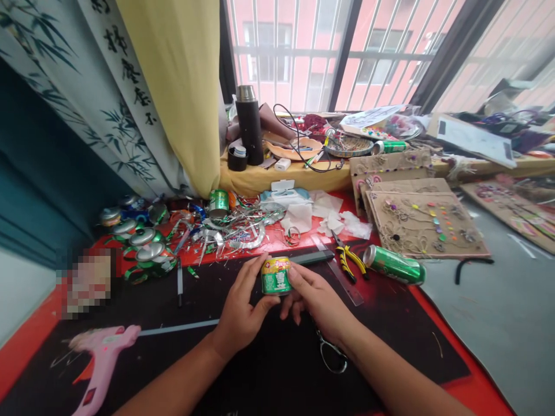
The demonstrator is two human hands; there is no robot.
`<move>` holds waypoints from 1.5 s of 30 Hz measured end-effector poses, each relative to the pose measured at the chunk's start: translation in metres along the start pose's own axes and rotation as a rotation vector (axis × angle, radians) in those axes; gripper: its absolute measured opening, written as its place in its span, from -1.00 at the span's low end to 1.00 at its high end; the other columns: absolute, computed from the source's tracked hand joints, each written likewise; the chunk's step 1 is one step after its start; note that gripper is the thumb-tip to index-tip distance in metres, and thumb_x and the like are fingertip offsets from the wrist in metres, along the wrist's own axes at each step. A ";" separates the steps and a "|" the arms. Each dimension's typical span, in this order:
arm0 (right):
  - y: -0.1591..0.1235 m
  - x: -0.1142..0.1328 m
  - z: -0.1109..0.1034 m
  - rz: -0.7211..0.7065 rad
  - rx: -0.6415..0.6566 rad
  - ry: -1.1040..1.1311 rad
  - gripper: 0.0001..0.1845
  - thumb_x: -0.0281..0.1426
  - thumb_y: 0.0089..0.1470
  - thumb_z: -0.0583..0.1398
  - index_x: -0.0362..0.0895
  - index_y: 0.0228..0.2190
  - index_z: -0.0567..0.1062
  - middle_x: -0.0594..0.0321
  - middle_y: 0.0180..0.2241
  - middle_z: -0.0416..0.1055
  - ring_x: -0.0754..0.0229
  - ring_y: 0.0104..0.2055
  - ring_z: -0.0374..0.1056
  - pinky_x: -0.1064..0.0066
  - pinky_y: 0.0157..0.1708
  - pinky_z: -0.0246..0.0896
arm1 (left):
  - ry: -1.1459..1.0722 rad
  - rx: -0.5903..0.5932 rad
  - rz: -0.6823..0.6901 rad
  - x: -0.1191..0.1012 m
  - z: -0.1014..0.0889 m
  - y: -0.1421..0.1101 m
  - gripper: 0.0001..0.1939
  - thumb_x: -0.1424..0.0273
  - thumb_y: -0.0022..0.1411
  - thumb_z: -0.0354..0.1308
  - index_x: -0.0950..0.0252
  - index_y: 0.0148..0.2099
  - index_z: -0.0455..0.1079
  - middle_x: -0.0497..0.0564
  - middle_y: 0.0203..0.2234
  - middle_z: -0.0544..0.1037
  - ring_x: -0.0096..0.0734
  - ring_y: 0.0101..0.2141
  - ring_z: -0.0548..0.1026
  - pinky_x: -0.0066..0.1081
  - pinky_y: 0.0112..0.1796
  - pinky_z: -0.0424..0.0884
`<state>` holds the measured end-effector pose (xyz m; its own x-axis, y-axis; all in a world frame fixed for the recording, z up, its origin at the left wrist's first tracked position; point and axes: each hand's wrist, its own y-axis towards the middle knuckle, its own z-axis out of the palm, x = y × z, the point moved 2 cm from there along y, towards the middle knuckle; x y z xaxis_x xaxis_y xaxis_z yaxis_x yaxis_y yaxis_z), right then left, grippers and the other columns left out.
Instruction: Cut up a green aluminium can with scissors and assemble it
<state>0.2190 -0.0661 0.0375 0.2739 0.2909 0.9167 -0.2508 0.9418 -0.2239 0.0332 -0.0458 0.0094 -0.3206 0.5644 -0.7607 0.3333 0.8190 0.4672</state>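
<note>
A short green-and-yellow printed drink can point(276, 276) stands between my hands, above the black work mat point(390, 329). My left hand point(240, 306) grips its left side with the fingers curled around it. My right hand point(316, 300) presses against its right side, and the fingertips reach over the upper edge. Just beyond my right hand lie a clear ruler point(336, 271) and yellow-and-black pliers point(349, 260). Scissors point(332, 352) lie under my right wrist, partly hidden. A pink hot glue gun point(102, 361) rests at the lower left.
A green can point(393, 264) lies on its side at the right. Behind the mat are metal can scraps point(229, 231), tissues point(299, 216) and can-end pieces point(147, 248). Decorated cardboard panels point(427, 222) lean at the right. A black thermos point(250, 124) stands on the barred window's sill.
</note>
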 end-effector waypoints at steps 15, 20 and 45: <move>0.000 -0.003 0.001 0.010 0.003 0.004 -0.29 0.16 0.24 0.31 -0.09 0.15 0.52 0.29 -0.41 0.51 0.19 -0.52 0.56 0.56 -0.65 0.26 | 0.023 -0.014 -0.001 0.003 0.002 -0.001 -0.29 0.14 0.47 0.23 0.07 0.55 0.15 0.20 0.38 0.41 0.08 0.35 0.41 0.02 0.28 0.41; -0.001 -0.002 0.001 0.005 0.006 0.014 -0.30 0.15 0.24 0.31 -0.09 0.15 0.52 0.30 -0.41 0.51 0.20 -0.52 0.55 0.56 -0.66 0.25 | 0.040 -0.020 0.011 0.003 0.004 -0.001 -0.29 0.12 0.48 0.22 0.06 0.55 0.15 0.20 0.38 0.41 0.09 0.34 0.42 0.02 0.27 0.42; 0.003 0.003 -0.007 -0.038 -0.039 -0.019 -0.19 0.08 0.16 0.41 -0.05 0.29 0.49 0.23 -0.29 0.56 0.26 -0.50 0.53 0.57 -0.64 0.26 | 0.012 0.020 -0.068 0.008 0.008 0.000 -0.30 0.21 0.48 0.23 0.05 0.55 0.14 0.20 0.45 0.33 0.03 0.41 0.34 0.03 0.35 0.33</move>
<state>0.2255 -0.0613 0.0373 0.2653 0.2516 0.9308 -0.2041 0.9581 -0.2008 0.0380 -0.0422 -0.0001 -0.3536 0.5089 -0.7848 0.3279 0.8532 0.4055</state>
